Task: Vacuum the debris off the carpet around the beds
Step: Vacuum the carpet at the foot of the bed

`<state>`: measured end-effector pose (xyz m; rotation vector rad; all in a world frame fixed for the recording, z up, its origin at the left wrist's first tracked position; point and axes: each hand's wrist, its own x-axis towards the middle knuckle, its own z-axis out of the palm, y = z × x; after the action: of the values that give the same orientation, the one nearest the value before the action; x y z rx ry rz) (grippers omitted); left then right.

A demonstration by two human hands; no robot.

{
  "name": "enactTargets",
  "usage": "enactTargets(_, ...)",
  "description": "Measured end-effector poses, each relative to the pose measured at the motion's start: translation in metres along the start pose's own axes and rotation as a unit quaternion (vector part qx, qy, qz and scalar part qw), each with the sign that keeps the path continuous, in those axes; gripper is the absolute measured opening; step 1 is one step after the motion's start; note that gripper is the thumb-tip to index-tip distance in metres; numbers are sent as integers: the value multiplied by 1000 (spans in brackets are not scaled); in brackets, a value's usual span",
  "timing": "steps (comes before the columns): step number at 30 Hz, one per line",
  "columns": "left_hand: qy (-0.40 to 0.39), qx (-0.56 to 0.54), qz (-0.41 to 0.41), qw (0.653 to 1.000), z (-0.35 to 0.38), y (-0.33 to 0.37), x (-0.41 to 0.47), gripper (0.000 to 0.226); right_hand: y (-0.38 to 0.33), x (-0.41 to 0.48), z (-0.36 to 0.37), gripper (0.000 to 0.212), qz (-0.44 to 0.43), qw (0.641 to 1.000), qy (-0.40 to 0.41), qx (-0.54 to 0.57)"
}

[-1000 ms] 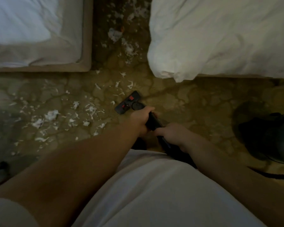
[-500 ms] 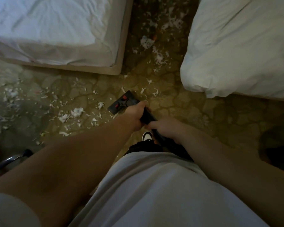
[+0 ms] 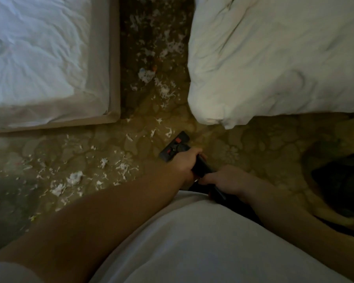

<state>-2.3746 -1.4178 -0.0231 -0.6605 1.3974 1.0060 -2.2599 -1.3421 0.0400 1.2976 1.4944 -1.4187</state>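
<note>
A black vacuum wand [image 3: 201,167] runs from my body down to a black floor head with red pedals [image 3: 175,147], which sits on the patterned carpet [image 3: 243,152] just below the gap between the two beds. My left hand [image 3: 187,163] grips the wand low, near the head. My right hand [image 3: 226,178] grips it just behind. White paper scraps [image 3: 74,178] lie scattered on the carpet to the left of the head, and more scraps [image 3: 166,90] fill the gap between the beds.
The left bed [image 3: 49,58] with its beige frame and the right bed with an overhanging white duvet [image 3: 274,58] border the narrow gap. The dark vacuum body [image 3: 343,184] sits at the right edge, with a cord trailing below it.
The view swung left and then back right. The floor head now sits nearer the right bed's duvet corner. Both hands keep the same hold on the wand.
</note>
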Motion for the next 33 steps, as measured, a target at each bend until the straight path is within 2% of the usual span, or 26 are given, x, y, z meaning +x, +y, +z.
enactTargets(5,-4,-15,9,1000,16,18,5,27,-13,7,-23,31,-14,999,7,-33)
enactTargets(9,-1,-17,17,1000,0,42,8,23,-43,17,-19,34,-20,998,10,-52)
enactTargets(15,30,3,13,999,-63,97,16,29,-117,36,17,32,-9,997,-8,-73)
enactTargets(23,50,-29,19,998,-173,161,27,19,-215,59,92,27,-23,995,-39,-84)
enactTargets(28,80,-52,30,995,-225,184,35,19,-254,79,130,38,-41,993,-68,-84)
enactTargets(33,93,-72,39,992,-251,188,38,11,-266,87,152,32,-52,992,-69,-96)
